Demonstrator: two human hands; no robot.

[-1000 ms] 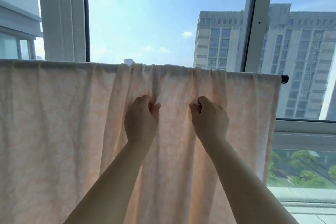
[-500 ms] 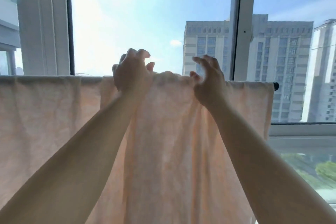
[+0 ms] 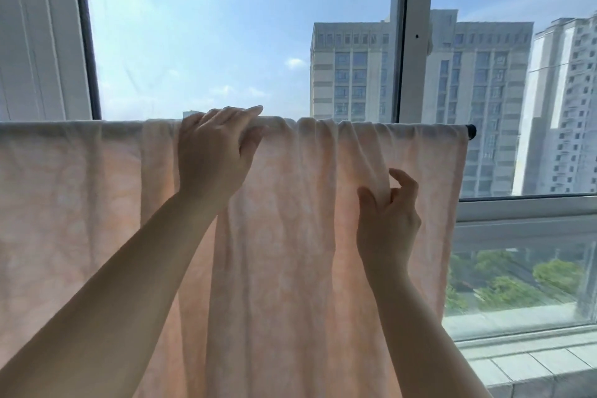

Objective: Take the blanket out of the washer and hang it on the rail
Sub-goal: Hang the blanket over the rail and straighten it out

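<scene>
**Inspector A:** Where is the blanket (image 3: 290, 268) sitting at this moment?

**Inspector B:** It is hanging over the rail (image 3: 471, 132), draped along nearly the whole visible length. The pale peach cloth is falling in loose vertical folds, bunching most between the two hands. Only the dark right end of the rail is showing past the cloth's edge.

**Inspector A:** Condition of the hands?

**Inspector B:** The left hand (image 3: 214, 152) is resting on top of the rail, fingers lying nearly straight over the cloth's upper fold; whether it is gripping anything I cannot tell. The right hand (image 3: 387, 216) is lower, well below the rail, pinching a fold of the blanket between thumb and curled fingers, the index finger lifting free.

**Inspector A:** Any containers, and contents?

**Inspector B:** I am seeing none to report on.

**Inspector A:** Labels, brands, legible writing?

**Inspector B:** Nothing readable is appearing on the cloth or the window frame (image 3: 410, 42).

**Inspector A:** Surroundings?

**Inspector B:** Tall apartment buildings (image 3: 352, 68) are standing beyond the glass, trees (image 3: 549, 275) below at right, and a tiled sill (image 3: 533, 365) is running under the window.
</scene>
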